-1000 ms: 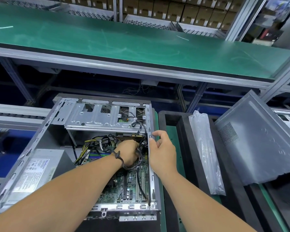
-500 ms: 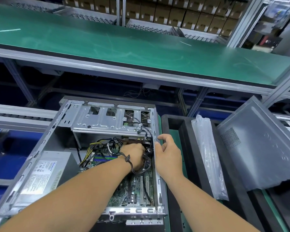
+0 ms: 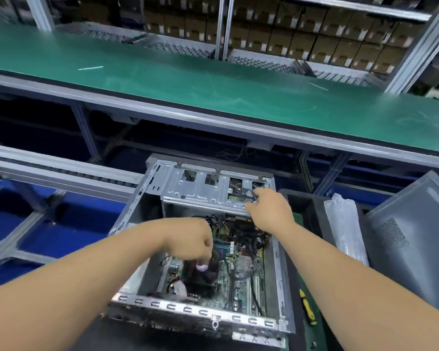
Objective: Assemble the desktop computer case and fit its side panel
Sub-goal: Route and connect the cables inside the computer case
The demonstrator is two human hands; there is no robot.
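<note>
Two bare hands work inside our open grey steel computer case (image 3: 276, 295), which lies at six o'clock. Our left hand (image 3: 190, 240) hovers over the green motherboard (image 3: 241, 262), fingers curled under; whether they hold anything, we cannot tell. Our right hand (image 3: 270, 210) rests on the silver drive cage (image 3: 200, 190) at twelve o'clock, its fingertips hidden. Loose black cables (image 3: 254, 243) could get pinched once the grey perforated side panel (image 3: 416, 236), leaning at three o'clock, goes on.

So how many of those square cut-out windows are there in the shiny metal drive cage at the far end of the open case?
4 in a row along the silver drive cage: far left, next, third, and rightmost, partly hidden by the right hand. More may be hidden.
</note>
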